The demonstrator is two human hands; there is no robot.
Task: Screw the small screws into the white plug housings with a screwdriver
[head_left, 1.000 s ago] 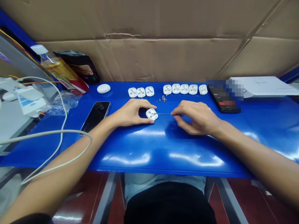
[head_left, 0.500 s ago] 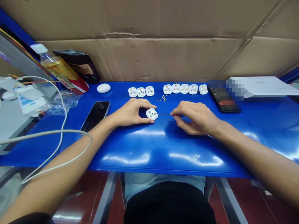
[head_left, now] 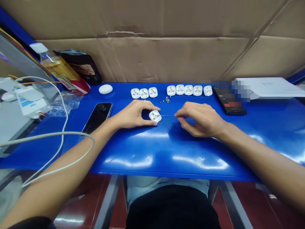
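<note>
My left hand (head_left: 138, 115) grips a white plug housing (head_left: 155, 116) between thumb and forefinger, its open side with small metal contacts facing up. In my right hand (head_left: 201, 119) is a thin screwdriver (head_left: 168, 115), its handle hidden by the fingers. The slim shaft points left and its tip meets the right side of the housing, at a metal contact. Just behind lies a small heap of screws (head_left: 167, 100). Similar white housings stand in a row along the back, one group on the left (head_left: 144, 93) and another on the right (head_left: 188, 90).
On the left of the blue table (head_left: 143, 149) are a phone (head_left: 98, 116), a white oval case (head_left: 105, 89), a drink bottle (head_left: 63, 73) and a white cable (head_left: 64, 124) looping over my forearm. A second phone (head_left: 227, 101) and a white box (head_left: 267, 86) lie at right.
Both hands keep nearly the same pose. The screwdriver stays at the housing's contact, and the whole view has shifted very slightly.
</note>
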